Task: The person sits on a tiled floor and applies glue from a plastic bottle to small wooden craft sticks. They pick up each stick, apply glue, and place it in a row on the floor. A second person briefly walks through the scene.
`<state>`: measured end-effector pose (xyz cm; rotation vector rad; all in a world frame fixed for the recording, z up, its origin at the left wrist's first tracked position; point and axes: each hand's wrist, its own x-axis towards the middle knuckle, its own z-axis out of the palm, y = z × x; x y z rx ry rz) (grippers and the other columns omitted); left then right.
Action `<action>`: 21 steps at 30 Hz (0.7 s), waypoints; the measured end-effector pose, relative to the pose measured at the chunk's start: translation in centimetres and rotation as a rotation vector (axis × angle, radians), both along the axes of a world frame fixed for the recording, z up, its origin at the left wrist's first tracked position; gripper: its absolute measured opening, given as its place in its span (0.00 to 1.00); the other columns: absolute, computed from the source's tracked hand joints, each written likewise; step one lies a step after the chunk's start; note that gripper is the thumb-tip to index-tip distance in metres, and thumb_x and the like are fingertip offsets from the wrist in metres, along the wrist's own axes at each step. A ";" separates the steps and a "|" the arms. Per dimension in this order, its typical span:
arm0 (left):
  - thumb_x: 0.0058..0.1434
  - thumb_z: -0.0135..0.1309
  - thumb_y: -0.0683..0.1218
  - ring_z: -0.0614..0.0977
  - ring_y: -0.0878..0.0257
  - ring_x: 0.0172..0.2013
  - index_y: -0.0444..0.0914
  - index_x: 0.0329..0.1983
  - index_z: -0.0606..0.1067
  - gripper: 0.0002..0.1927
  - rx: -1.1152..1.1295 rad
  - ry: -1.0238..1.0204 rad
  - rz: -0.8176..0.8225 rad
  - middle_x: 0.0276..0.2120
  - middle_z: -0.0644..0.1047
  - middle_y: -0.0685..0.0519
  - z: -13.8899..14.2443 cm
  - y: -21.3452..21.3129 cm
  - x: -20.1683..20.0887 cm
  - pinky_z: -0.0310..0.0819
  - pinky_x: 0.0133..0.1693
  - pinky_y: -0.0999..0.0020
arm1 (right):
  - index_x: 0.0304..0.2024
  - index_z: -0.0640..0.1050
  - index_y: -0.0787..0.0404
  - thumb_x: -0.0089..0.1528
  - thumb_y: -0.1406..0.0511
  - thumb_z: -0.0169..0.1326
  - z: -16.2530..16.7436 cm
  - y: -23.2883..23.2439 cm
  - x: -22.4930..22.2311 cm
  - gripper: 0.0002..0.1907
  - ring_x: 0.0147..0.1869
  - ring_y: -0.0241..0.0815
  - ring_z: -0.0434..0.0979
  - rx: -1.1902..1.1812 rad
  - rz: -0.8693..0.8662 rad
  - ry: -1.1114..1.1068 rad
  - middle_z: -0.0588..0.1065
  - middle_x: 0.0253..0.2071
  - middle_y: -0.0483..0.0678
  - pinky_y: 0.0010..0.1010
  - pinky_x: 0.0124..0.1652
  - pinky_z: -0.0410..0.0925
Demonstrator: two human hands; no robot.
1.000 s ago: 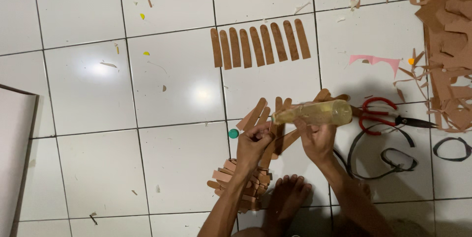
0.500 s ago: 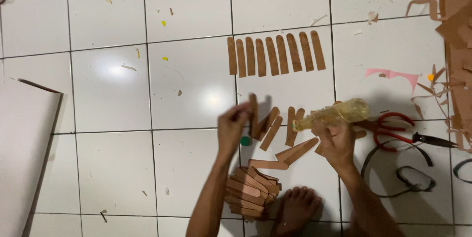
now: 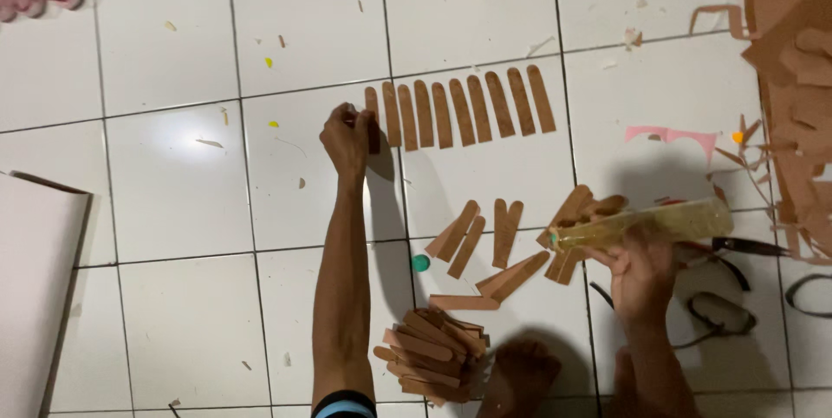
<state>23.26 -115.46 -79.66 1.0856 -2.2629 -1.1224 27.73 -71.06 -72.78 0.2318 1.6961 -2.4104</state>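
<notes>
The left hand (image 3: 348,136) is closed on a brown cardboard strip (image 3: 373,130), set down at the left end of a row of strips (image 3: 464,112) on the white tiled floor (image 3: 173,201). A clear yellowish glue bottle (image 3: 646,225) is gripped by the right hand (image 3: 643,272). Loose strips (image 3: 485,249) are scattered between the hands, beside a small green cap (image 3: 420,263); a stacked pile (image 3: 429,355) is seen below. Cardboard offcuts (image 3: 793,106) are heaped at the right.
</notes>
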 end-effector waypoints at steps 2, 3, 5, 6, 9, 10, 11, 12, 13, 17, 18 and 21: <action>0.65 0.59 0.45 0.84 0.52 0.36 0.26 0.53 0.76 0.19 -0.124 0.050 -0.043 0.41 0.81 0.40 -0.6 1.9 1.2 0.79 0.37 0.61 | 0.58 0.68 0.62 0.73 0.57 0.51 -0.2 1.0 -0.3 0.18 0.62 0.55 0.78 -0.110 -0.044 -0.048 0.75 0.55 0.55 0.58 0.59 0.74; 0.67 0.56 0.45 0.84 0.54 0.37 0.27 0.54 0.75 0.18 -0.027 0.084 -0.110 0.41 0.81 0.42 -0.8 3.5 1.9 0.81 0.39 0.63 | 0.57 0.69 0.62 0.75 0.55 0.51 -0.3 1.2 -0.6 0.18 0.63 0.56 0.77 -0.169 -0.057 -0.059 0.75 0.55 0.57 0.59 0.62 0.73; 0.68 0.55 0.45 0.84 0.55 0.39 0.30 0.52 0.77 0.14 0.048 0.097 -0.253 0.42 0.82 0.43 -0.7 7.3 4.1 0.81 0.41 0.64 | 0.59 0.69 0.59 0.73 0.52 0.50 -0.3 1.4 -0.7 0.21 0.63 0.54 0.78 -0.201 -0.071 -0.070 0.75 0.56 0.55 0.54 0.61 0.72; 0.68 0.55 0.44 0.83 0.54 0.39 0.30 0.49 0.79 0.12 0.023 0.076 -0.334 0.43 0.82 0.43 -0.4 9.3 5.2 0.79 0.42 0.62 | 0.59 0.69 0.58 0.72 0.51 0.50 -0.2 1.3 -0.7 0.22 0.63 0.53 0.78 -0.220 -0.078 -0.076 0.75 0.57 0.54 0.52 0.60 0.72; 0.69 0.55 0.45 0.84 0.53 0.41 0.36 0.50 0.80 0.11 0.130 -0.090 -0.538 0.45 0.81 0.43 0.8 15.9 8.7 0.79 0.46 0.61 | 0.59 0.72 0.59 0.73 0.49 0.47 0.2 0.9 -0.5 0.23 0.61 0.51 0.78 -0.249 -0.025 -0.068 0.76 0.53 0.56 0.49 0.62 0.73; 0.64 0.58 0.43 0.81 0.48 0.43 0.34 0.52 0.78 0.15 -0.003 -0.055 -0.613 0.45 0.80 0.41 1.1 17.9 9.2 0.77 0.47 0.57 | 0.58 0.72 0.60 0.75 0.50 0.46 0.2 0.8 -0.4 0.22 0.62 0.51 0.78 -0.259 -0.012 -0.069 0.76 0.54 0.55 0.49 0.62 0.73; 0.59 0.60 0.41 0.77 0.43 0.44 0.32 0.54 0.76 0.20 -0.137 -0.018 -0.686 0.45 0.78 0.39 1.3 19.5 9.5 0.74 0.48 0.53 | 0.57 0.72 0.60 0.76 0.51 0.45 0.2 0.5 -0.3 0.21 0.62 0.50 0.78 -0.270 0.003 -0.067 0.76 0.55 0.55 0.49 0.62 0.73; 0.55 0.61 0.41 0.76 0.42 0.45 0.32 0.54 0.75 0.23 -0.174 -0.012 -0.706 0.46 0.77 0.38 1.5 20.6 9.7 0.73 0.47 0.52 | 0.56 0.72 0.61 0.77 0.51 0.44 0.3 0.4 -0.2 0.20 0.62 0.50 0.78 -0.282 0.019 -0.064 0.76 0.56 0.55 0.49 0.62 0.73; 0.52 0.63 0.41 0.76 0.41 0.46 0.32 0.54 0.74 0.25 -0.214 -0.004 -0.726 0.47 0.76 0.38 1.7 21.5 9.7 0.71 0.47 0.50 | 0.56 0.73 0.61 0.78 0.52 0.43 0.3 0.3 0.0 0.20 0.61 0.50 0.78 -0.289 0.027 -0.051 0.77 0.56 0.54 0.48 0.60 0.73; 0.52 0.63 0.40 0.74 0.43 0.53 0.37 0.52 0.74 0.22 -0.238 -0.037 -0.725 0.51 0.75 0.40 2.1 22.2 10.2 0.68 0.52 0.51 | 0.56 0.74 0.62 0.78 0.53 0.40 0.3 0.0 1.0 0.21 0.60 0.49 0.78 -0.340 0.074 -0.016 0.77 0.54 0.53 0.45 0.58 0.74; 0.54 0.62 0.39 0.75 0.45 0.53 0.38 0.50 0.74 0.20 -0.238 0.005 -0.740 0.49 0.76 0.43 2.3 22.1 10.4 0.69 0.53 0.51 | 0.56 0.74 0.63 0.78 0.53 0.39 0.4 -0.1 1.2 0.21 0.60 0.48 0.78 -0.359 0.085 -0.009 0.77 0.54 0.53 0.45 0.58 0.75; 0.61 0.58 0.38 0.79 0.51 0.50 0.37 0.53 0.73 0.16 -0.074 0.118 -0.742 0.46 0.76 0.46 3.1 22.2 11.5 0.74 0.52 0.56 | 0.57 0.74 0.63 0.81 0.54 0.39 0.7 -0.4 1.6 0.21 0.59 0.50 0.78 -0.469 0.127 -0.017 0.77 0.54 0.56 0.42 0.55 0.75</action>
